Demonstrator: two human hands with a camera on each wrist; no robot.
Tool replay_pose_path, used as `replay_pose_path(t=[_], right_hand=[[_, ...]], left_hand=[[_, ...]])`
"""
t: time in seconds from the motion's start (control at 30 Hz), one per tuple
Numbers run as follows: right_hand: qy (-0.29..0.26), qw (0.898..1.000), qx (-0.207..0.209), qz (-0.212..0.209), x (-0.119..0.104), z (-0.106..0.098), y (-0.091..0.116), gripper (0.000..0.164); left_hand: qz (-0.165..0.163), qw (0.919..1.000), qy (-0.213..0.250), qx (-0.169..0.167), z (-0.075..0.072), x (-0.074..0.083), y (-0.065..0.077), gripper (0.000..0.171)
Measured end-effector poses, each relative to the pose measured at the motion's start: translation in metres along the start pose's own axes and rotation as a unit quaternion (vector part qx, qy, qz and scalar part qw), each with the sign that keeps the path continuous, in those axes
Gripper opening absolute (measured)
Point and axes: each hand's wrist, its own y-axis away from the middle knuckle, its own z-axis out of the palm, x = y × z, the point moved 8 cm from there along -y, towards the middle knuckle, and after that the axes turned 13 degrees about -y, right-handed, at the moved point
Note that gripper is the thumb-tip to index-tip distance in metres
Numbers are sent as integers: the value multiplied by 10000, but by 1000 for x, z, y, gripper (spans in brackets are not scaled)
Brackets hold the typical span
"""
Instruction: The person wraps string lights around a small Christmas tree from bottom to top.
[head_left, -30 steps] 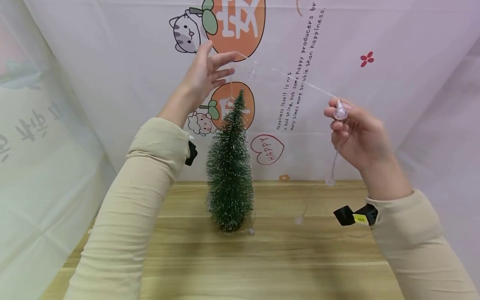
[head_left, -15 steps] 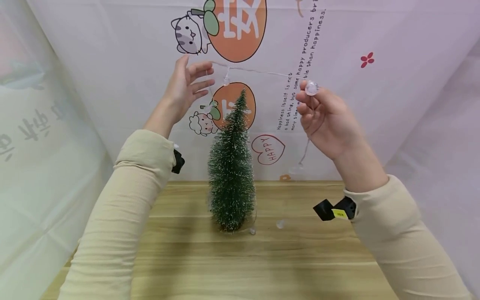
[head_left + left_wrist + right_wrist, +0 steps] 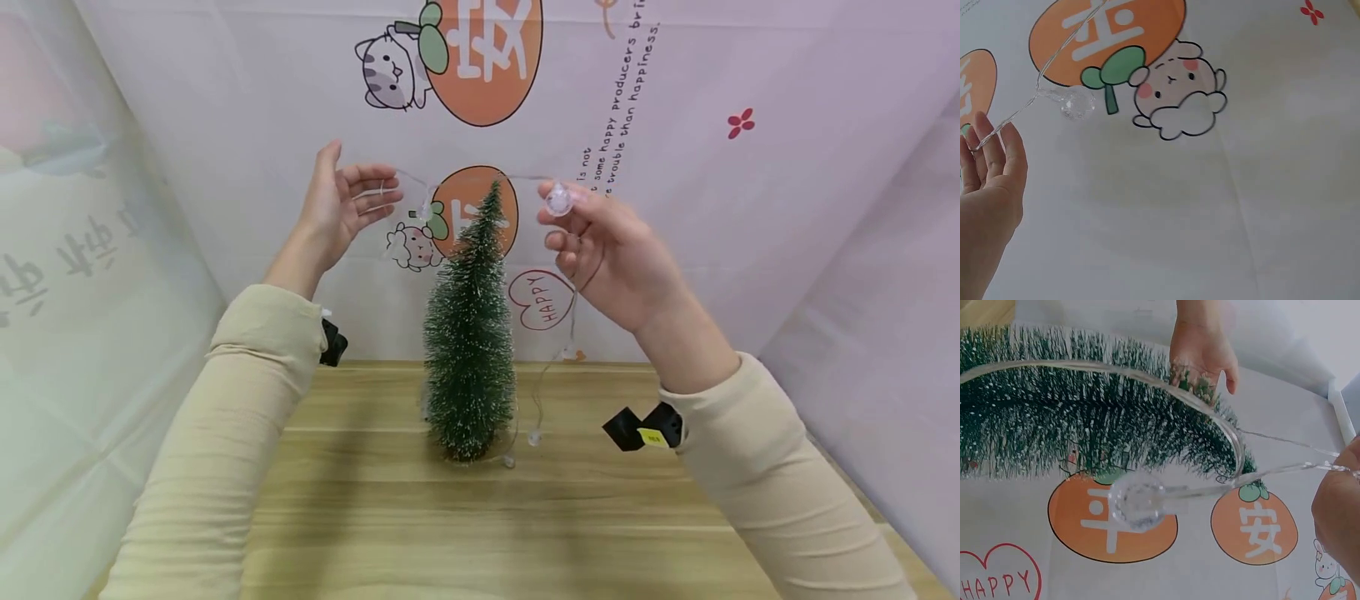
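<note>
A small green bottlebrush Christmas tree (image 3: 468, 358), its tips dusted white, stands upright on the table between my hands. Left of its top, my left hand (image 3: 336, 208) has its fingers extended, with the clear string lights (image 3: 1010, 120) running over them. One clear round bulb (image 3: 1077, 103) dangles beside those fingertips. To the right of the treetop, my right hand (image 3: 618, 262) pinches the string near another bulb (image 3: 559, 200) between thumb and finger. From there the wire hangs down to a bulb (image 3: 535, 437) near the tree's foot. The strand between the hands spans close to the tip.
The light wood table (image 3: 480, 533) reaches a white printed backdrop (image 3: 675, 75) behind the tree. White cloth also hangs at the left and right sides. A further bulb (image 3: 510, 461) lies on the table by the tree's base.
My right hand has moved left toward the tree with the string. My left hand has shifted left and down. The strand between them now hangs lower, near the treetop.
</note>
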Motion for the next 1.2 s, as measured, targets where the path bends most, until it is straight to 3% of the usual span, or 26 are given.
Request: replay_pose_path(t=[0.33, 0.6, 1.0, 1.2], right_hand=[[513, 9938, -625, 760, 34, 0, 10, 28], [1014, 9854, -809, 1103, 52, -2, 18, 29], [955, 9800, -1324, 1137, 48, -24, 36, 33], [1032, 9738, -1661, 1164, 40, -40, 47, 35]], left_hand=[[-73, 9996, 48, -253, -17, -28, 15, 58], [-176, 9986, -21, -503, -30, -48, 32, 57], [-343, 9919, -713, -993, -30, -80, 56, 12], [-576, 9771, -1468, -1429, -22, -91, 66, 12]])
